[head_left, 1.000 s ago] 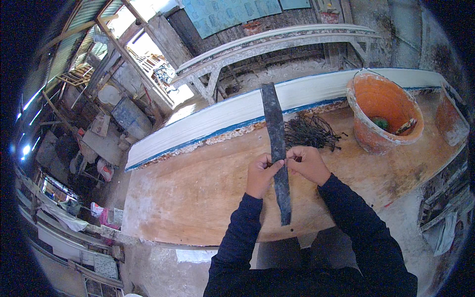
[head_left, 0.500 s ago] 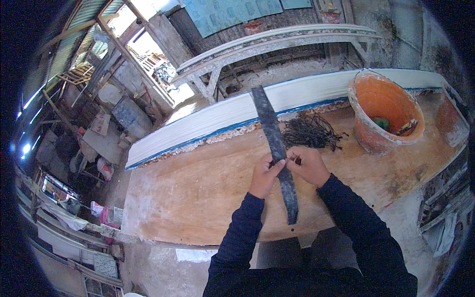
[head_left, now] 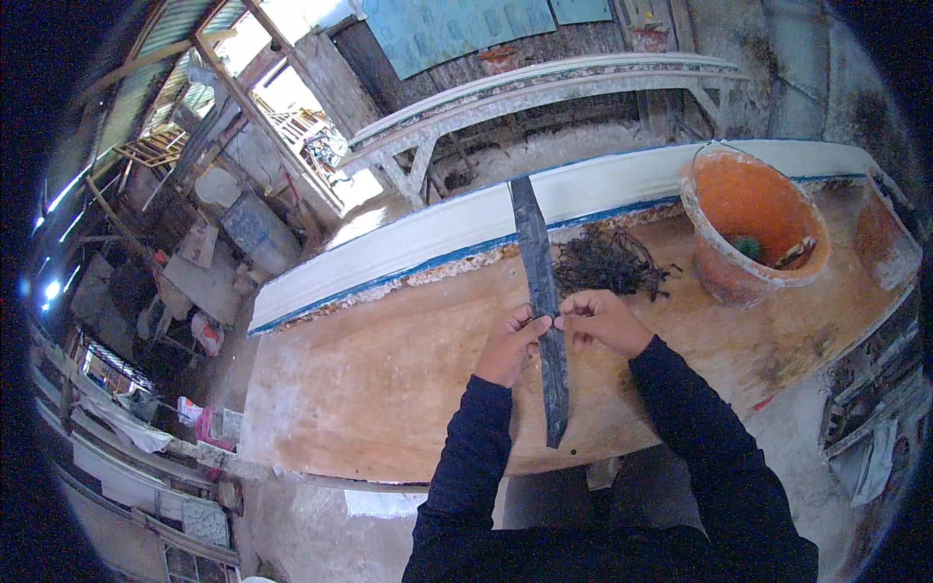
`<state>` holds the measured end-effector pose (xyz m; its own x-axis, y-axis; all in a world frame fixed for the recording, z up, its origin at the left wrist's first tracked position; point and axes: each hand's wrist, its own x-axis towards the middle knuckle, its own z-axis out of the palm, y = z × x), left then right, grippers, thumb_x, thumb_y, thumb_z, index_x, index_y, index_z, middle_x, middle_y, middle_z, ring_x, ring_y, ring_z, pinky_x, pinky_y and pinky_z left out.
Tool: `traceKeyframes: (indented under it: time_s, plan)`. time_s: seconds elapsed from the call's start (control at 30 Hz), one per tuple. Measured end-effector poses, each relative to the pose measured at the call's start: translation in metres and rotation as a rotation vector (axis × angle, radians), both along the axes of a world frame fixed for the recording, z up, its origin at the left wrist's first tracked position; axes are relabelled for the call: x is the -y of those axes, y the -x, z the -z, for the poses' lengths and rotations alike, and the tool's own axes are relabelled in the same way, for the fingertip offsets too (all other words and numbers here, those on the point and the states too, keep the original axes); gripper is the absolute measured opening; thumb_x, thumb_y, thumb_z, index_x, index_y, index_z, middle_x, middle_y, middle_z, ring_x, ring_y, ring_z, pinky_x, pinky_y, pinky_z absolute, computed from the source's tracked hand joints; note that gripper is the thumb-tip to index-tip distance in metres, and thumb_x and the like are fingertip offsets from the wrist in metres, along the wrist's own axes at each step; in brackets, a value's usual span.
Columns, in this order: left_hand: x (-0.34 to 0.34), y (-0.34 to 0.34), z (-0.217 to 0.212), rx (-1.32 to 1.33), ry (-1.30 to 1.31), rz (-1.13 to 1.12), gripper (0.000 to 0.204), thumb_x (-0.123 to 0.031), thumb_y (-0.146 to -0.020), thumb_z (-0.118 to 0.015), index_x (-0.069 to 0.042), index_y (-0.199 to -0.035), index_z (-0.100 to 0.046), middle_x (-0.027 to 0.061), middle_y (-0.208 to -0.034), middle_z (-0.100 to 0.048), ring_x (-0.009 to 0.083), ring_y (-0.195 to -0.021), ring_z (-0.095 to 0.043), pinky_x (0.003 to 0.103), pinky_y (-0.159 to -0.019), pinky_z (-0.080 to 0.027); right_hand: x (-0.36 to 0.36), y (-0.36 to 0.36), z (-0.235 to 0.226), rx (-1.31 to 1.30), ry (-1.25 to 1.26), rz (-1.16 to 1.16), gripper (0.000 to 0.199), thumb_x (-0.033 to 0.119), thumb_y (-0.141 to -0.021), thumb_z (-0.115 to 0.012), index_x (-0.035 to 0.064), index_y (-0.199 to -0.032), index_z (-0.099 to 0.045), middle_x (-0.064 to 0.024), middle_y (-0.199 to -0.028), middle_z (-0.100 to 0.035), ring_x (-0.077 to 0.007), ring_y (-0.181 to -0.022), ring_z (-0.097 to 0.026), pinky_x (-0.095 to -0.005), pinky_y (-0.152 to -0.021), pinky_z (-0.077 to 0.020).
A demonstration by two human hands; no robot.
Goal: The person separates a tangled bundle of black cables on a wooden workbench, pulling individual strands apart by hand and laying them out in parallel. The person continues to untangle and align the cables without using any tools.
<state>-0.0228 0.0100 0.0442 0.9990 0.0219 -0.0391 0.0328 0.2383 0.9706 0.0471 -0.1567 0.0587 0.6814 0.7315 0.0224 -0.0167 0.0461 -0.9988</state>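
Between my hands, a long dark rubber-like strip [head_left: 533,238] runs from the white moulding at the back down toward the table's near edge. My left hand [head_left: 508,345] pinches it at its middle, thumb on top. On its other side, my right hand [head_left: 601,323] has thumb and forefinger pressed together at the strip's right edge; its other fingers curl loosely. Any small piece in that right pinch is too small to make out. Just beyond my right hand lies a tangled heap of thin black ties [head_left: 607,262] on the wooden tabletop [head_left: 389,389].
An orange bucket [head_left: 714,248] with a whitened rim stands to the right, with a green thing [head_left: 748,245] inside. Beside it is a second orange container [head_left: 886,243]. A long white moulding with a blue edge [head_left: 389,248] spans the back; a white bench [head_left: 544,87] stands behind.
The strip has swung slightly, its near end moving left and its far end right. Both hands have shifted a little, and my right fingers have spread somewhat.
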Motion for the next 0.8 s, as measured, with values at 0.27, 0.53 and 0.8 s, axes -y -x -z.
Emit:
traceKeyframes:
  time_s: [0.27, 0.53, 0.8]
  plan:
    - [0.001, 0.001, -0.006, 0.016, 0.131, 0.047, 0.015, -0.008, -0.083, -0.052, -0.001, -0.096, -0.056, 0.0060, -0.087, -0.061, 0.0130, -0.077, -0.059, 0.026, -0.068, -0.049, 0.001, -0.004, 0.005, -0.005, -0.032, -0.041, 0.013, 0.017, -0.076, -0.064, 0.0049, -0.077, -0.059, 0.0004, -0.063, -0.056, -0.0056, -0.048, -0.052, -0.0183, -0.042, -0.0399]
    - [0.000, 0.003, -0.006, -0.028, 0.188, 0.093, 0.017, -0.012, -0.082, -0.054, -0.002, -0.096, -0.056, 0.0045, -0.088, -0.060, 0.0121, -0.077, -0.059, 0.027, -0.067, -0.049, 0.001, 0.004, -0.004, 0.045, -0.052, 0.040, 0.013, 0.015, -0.076, -0.062, 0.0038, -0.074, -0.057, 0.0001, -0.062, -0.056, -0.0060, -0.050, -0.052, -0.0180, -0.044, -0.0398]
    - [-0.010, 0.004, -0.001, 0.066, 0.248, 0.075, 0.017, -0.010, -0.081, -0.055, -0.002, -0.096, -0.056, 0.0055, -0.087, -0.060, 0.0143, -0.078, -0.058, 0.028, -0.069, -0.048, -0.005, -0.001, 0.020, 0.686, 0.132, 0.218, 0.007, 0.008, -0.070, -0.061, 0.0024, -0.070, -0.057, -0.0032, -0.059, -0.057, -0.0097, -0.052, -0.053, -0.0238, -0.049, -0.0423]
